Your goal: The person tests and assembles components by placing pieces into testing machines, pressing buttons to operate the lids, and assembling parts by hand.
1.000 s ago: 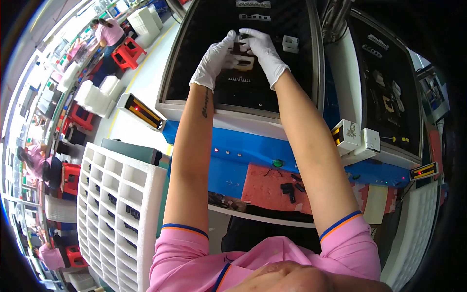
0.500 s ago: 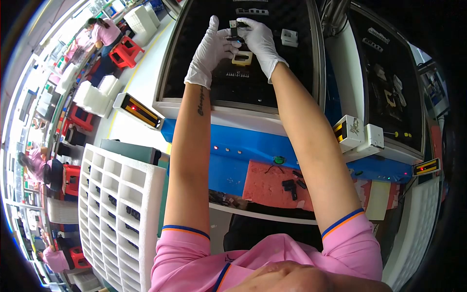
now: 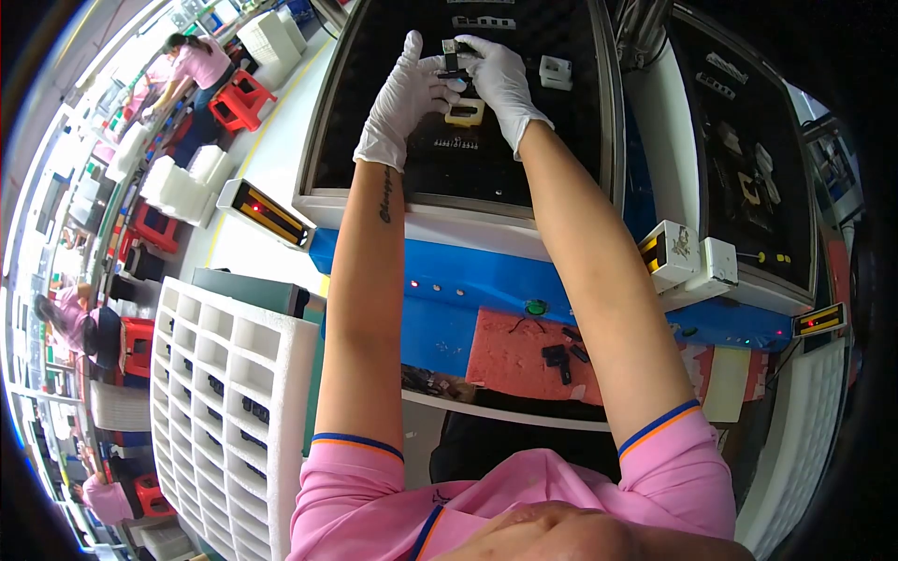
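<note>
Over the black work surface, my gloved right hand (image 3: 501,86) pinches a small black part with a silver, connector-like end (image 3: 451,60) between thumb and fingertips. My left hand (image 3: 404,101), also in a white glove, is beside it on the left. Its thumb points up and its fingers are spread, reaching close under the part; whether they touch it I cannot tell. Just below the fingertips lies a yellow and white block with an opening (image 3: 465,113). A white block (image 3: 556,73) sits to the right of my right hand.
Sensor bars (image 3: 266,213) flank the machine's front edge. A white foam tray (image 3: 234,411) holding black parts stands at lower left. Several black pieces (image 3: 557,359) lie on a pink mat (image 3: 510,360). A second black work surface (image 3: 748,159) is at right; co-workers sit far left.
My hands have barely moved. The black part between them has shifted slightly. In the background, a co-worker at upper left has stretched an arm out over the bench.
</note>
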### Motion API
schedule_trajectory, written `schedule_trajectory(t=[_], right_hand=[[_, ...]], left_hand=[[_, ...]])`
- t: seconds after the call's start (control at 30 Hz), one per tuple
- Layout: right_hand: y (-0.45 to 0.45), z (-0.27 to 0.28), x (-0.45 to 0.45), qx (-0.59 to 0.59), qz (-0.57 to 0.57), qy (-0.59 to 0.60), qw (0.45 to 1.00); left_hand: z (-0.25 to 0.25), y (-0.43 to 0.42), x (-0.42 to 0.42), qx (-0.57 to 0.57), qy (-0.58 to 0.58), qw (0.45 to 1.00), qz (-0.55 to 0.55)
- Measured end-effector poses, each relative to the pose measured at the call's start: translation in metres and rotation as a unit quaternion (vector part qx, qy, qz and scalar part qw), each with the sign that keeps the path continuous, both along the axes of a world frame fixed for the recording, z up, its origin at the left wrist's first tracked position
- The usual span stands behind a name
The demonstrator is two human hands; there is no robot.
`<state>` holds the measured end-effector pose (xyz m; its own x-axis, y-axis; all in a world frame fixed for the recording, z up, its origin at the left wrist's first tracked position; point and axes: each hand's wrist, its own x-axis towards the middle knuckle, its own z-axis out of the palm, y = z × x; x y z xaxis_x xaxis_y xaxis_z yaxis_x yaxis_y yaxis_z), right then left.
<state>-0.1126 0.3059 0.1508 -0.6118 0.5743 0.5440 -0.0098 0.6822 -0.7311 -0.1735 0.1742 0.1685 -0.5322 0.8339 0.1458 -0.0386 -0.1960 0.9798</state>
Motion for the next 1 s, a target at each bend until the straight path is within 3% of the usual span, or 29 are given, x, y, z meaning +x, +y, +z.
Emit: schedule_trajectory(t=[0.8,0.9,0.93,1.0], right_hand=[[0.006,-0.004,-0.008,-0.049,0.031,0.013,0.998],[0.006,0.002,-0.005,-0.184,0.122,0.043,0.974],[0.007,0.002,-0.007,-0.184,0.123,0.043,0.974],[0.012,0.001,-0.011,-0.407,0.183,0.101,0.889]], left_hand=[[-0.002,-0.001,-0.002,-0.013,0.012,0.999,0.03],[-0.007,0.002,-0.003,-0.033,0.022,0.997,0.07],[-0.008,0.002,-0.004,-0.073,0.089,0.988,0.106],[-0.01,0.002,-0.004,-0.152,0.218,0.948,0.176]])
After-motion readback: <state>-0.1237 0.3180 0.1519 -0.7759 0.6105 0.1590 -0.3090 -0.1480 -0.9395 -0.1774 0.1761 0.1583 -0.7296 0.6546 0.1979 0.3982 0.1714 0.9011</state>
